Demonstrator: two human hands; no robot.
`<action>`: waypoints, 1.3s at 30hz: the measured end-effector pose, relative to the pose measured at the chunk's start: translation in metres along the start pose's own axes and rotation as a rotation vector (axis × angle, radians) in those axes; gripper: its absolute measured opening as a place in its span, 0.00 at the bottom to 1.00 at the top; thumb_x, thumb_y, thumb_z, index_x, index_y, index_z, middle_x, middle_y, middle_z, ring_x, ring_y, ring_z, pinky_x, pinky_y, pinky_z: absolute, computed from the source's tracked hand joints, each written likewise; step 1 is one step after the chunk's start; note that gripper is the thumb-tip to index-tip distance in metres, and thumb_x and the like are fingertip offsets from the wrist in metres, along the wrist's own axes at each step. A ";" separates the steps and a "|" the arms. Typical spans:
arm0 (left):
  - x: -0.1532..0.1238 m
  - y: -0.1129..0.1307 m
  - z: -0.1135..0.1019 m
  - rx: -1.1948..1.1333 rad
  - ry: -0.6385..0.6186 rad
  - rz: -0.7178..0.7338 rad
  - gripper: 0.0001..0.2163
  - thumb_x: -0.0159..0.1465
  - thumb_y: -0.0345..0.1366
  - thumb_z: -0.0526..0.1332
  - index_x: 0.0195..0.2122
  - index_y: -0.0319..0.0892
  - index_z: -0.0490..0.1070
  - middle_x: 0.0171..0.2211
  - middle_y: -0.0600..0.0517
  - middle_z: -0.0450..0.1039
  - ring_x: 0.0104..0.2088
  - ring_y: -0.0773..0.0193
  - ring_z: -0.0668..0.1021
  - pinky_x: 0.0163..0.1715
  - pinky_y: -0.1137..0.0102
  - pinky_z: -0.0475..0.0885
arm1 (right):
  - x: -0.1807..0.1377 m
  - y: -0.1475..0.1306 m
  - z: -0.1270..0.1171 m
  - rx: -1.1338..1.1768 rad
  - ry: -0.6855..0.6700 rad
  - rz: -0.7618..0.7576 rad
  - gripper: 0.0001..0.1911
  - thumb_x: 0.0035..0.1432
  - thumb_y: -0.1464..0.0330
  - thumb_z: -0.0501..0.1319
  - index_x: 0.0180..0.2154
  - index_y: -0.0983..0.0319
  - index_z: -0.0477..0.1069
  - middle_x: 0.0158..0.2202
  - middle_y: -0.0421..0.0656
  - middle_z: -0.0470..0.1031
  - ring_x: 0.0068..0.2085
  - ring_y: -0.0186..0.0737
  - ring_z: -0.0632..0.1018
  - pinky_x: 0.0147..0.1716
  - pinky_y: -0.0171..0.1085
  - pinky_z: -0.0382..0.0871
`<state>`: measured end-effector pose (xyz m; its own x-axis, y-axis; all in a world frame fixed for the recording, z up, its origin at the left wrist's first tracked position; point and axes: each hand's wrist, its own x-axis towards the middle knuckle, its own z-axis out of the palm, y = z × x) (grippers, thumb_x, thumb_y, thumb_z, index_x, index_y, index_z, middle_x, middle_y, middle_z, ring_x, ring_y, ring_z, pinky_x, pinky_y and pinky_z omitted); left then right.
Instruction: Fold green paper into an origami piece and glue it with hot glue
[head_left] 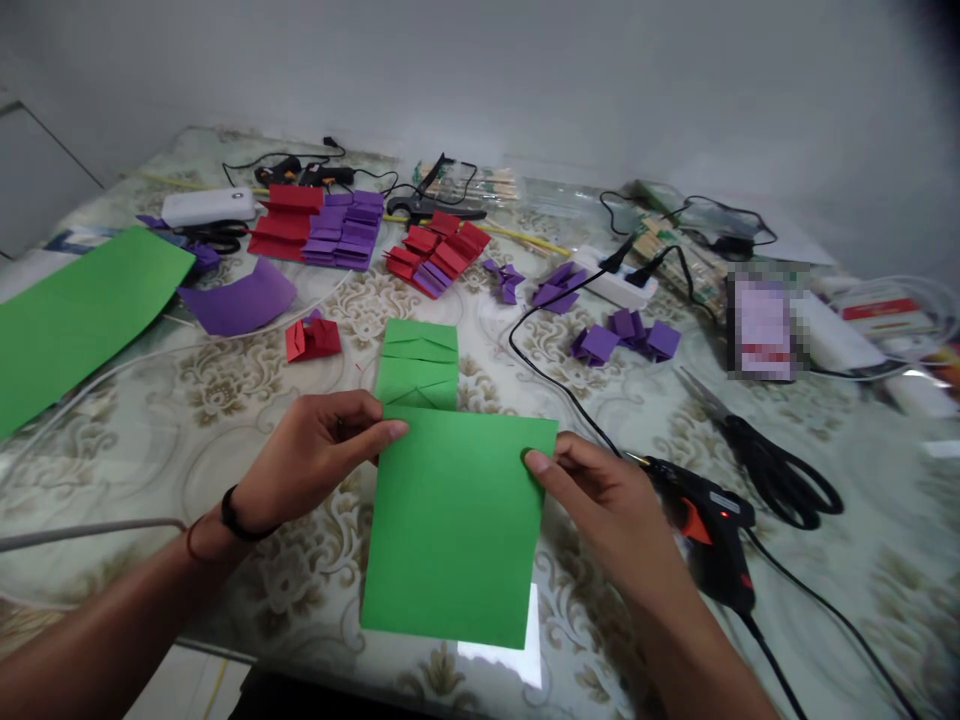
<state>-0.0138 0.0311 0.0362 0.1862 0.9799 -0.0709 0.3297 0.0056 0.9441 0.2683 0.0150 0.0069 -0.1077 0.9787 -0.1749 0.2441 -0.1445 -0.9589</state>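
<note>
I hold a long green paper strip (454, 520) flat over the table's near edge. Its far end (418, 365) is pleated into folds. My left hand (315, 455) pinches the strip's upper left edge, fingers pressed together. My right hand (600, 495) pinches the upper right edge with thumb on top. A black and orange glue gun (709, 530) lies just right of my right hand.
Black scissors (772, 465) lie at the right. Folded red and purple paper pieces (439, 250) and purple bits (626, 335) are spread across the patterned tabletop (225, 400). A large green sheet (75, 310) lies at the left. A white power strip (619, 285) and cables sit at the back.
</note>
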 end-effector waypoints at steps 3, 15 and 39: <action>-0.001 -0.002 0.001 -0.014 0.003 -0.005 0.14 0.65 0.43 0.68 0.25 0.40 0.74 0.21 0.57 0.69 0.21 0.72 0.69 0.20 0.78 0.62 | 0.000 -0.002 0.001 -0.006 0.019 -0.005 0.18 0.62 0.55 0.69 0.27 0.60 0.73 0.25 0.39 0.69 0.28 0.36 0.69 0.27 0.32 0.64; -0.002 -0.007 0.001 -0.010 0.035 -0.047 0.11 0.63 0.44 0.70 0.36 0.41 0.84 0.24 0.54 0.76 0.23 0.70 0.71 0.21 0.77 0.63 | 0.000 -0.005 0.000 -0.150 0.014 -0.022 0.25 0.60 0.52 0.67 0.22 0.59 0.63 0.22 0.35 0.56 0.24 0.34 0.59 0.24 0.35 0.53; -0.002 -0.005 -0.001 0.027 0.018 -0.019 0.10 0.63 0.43 0.70 0.35 0.41 0.82 0.24 0.55 0.75 0.21 0.70 0.71 0.19 0.77 0.61 | -0.001 -0.007 0.003 -0.154 0.036 -0.041 0.24 0.63 0.52 0.64 0.23 0.59 0.64 0.22 0.36 0.55 0.24 0.34 0.58 0.23 0.35 0.52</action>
<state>-0.0166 0.0296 0.0321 0.1627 0.9832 -0.0824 0.3576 0.0190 0.9337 0.2640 0.0141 0.0128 -0.0867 0.9883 -0.1254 0.3854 -0.0828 -0.9190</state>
